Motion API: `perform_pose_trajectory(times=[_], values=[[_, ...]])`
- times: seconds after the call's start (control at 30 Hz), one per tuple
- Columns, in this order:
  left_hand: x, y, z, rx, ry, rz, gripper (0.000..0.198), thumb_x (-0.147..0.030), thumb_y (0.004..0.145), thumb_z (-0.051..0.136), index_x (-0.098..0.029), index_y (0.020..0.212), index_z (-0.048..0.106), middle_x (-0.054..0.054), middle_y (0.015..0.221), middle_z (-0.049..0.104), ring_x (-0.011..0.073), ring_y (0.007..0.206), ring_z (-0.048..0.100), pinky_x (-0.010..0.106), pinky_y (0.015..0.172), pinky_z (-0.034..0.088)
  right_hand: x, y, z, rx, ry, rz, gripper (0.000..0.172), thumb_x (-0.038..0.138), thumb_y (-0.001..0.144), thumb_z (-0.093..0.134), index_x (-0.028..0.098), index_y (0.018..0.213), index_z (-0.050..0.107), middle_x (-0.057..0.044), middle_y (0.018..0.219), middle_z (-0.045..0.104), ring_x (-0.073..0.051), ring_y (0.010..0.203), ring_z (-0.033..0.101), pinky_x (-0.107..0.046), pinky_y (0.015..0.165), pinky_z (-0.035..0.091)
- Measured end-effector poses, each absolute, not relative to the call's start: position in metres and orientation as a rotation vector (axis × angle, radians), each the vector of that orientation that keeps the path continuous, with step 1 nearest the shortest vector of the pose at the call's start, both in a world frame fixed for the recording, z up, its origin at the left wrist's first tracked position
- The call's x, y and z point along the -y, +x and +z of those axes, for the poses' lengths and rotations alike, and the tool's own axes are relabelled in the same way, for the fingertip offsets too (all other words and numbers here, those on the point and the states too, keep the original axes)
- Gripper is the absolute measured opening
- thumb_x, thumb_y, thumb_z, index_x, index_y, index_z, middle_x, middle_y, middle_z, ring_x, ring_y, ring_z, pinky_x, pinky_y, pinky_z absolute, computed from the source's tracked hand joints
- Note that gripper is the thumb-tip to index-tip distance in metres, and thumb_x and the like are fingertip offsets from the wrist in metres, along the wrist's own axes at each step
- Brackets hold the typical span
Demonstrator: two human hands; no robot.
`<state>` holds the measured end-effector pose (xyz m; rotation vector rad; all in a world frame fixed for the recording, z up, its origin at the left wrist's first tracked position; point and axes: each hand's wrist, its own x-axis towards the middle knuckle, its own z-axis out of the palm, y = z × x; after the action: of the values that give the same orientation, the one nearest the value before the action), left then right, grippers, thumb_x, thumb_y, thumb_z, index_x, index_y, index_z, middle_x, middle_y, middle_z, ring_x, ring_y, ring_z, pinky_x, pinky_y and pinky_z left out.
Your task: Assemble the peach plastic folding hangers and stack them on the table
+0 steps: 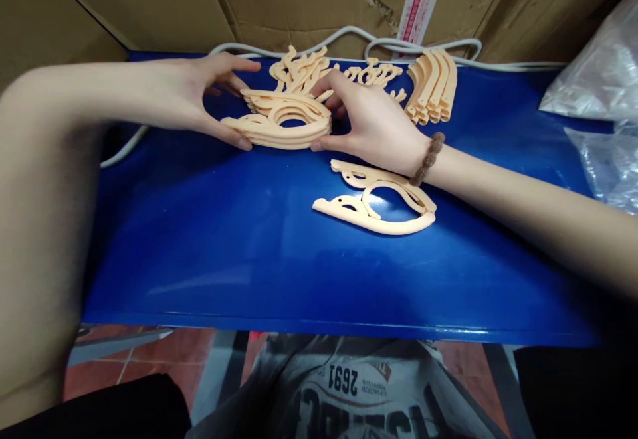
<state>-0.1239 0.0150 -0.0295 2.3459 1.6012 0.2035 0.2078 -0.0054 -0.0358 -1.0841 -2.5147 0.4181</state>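
A small stack of cream plastic folding hangers lies on the blue tabletop, between my two hands. My left hand is at its left end, thumb against the front edge, other fingers curving behind, the index finger raised off it. From the right, my right hand grips the other end, thumb in front and fingertips partly hidden behind. Under my right wrist, nearer to me, rests a single folded hanger, apart from the stack.
Behind the stack are a loose pile of curved cream pieces, hook-shaped parts and a row of curved arms. A white cable runs along the cardboard at the back. Clear plastic bags lie at the right.
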Motion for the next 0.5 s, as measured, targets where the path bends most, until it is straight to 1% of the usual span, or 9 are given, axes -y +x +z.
perform_pose_trajectory(times=[0.13, 0.27, 0.37, 0.5], values=[[-0.012, -0.124, -0.028, -1.629, 2.352, 0.203, 0.138, -0.080, 0.056, 0.095, -0.034, 0.172, 0.035, 0.003, 0.147, 0.065, 0.0388, 0.133, 0.062, 0.061, 0.121, 0.043, 0.004, 0.207, -0.037, 2.513, -1.093, 0.423, 0.052, 0.035, 0.089, 0.081, 0.024, 0.133, 0.056, -0.007, 0.129, 0.077, -0.030, 0.124, 0.071, -0.041, 0.102, 0.056], [-0.003, -0.115, -0.021, -1.611, 2.355, 0.206, 0.136, -0.085, 0.060, 0.089, -0.031, 0.172, 0.035, 0.006, 0.154, 0.060, 0.0395, 0.137, 0.059, 0.061, 0.122, 0.042, 0.004, 0.208, -0.037, 2.511, -1.082, 0.435, 0.047, 0.036, 0.089, 0.079, 0.029, 0.129, 0.056, -0.005, 0.129, 0.077, -0.031, 0.125, 0.070, -0.043, 0.104, 0.056], [0.002, -0.109, -0.017, -1.599, 2.370, 0.190, 0.134, -0.090, 0.063, 0.083, -0.032, 0.173, 0.033, 0.006, 0.155, 0.060, 0.0392, 0.137, 0.059, 0.061, 0.122, 0.041, 0.005, 0.208, -0.037, 2.517, -1.082, 0.426, 0.046, 0.037, 0.089, 0.078, 0.030, 0.129, 0.055, -0.006, 0.130, 0.076, -0.031, 0.126, 0.070, -0.044, 0.105, 0.056], [0.002, -0.109, -0.015, -1.633, 2.344, 0.153, 0.131, -0.090, 0.064, 0.082, -0.037, 0.173, 0.031, 0.004, 0.150, 0.064, 0.0385, 0.134, 0.061, 0.057, 0.117, 0.047, 0.007, 0.207, -0.035, 2.540, -1.101, 0.382, 0.047, 0.037, 0.090, 0.077, 0.029, 0.131, 0.055, -0.007, 0.133, 0.076, -0.033, 0.128, 0.069, -0.046, 0.103, 0.055]])
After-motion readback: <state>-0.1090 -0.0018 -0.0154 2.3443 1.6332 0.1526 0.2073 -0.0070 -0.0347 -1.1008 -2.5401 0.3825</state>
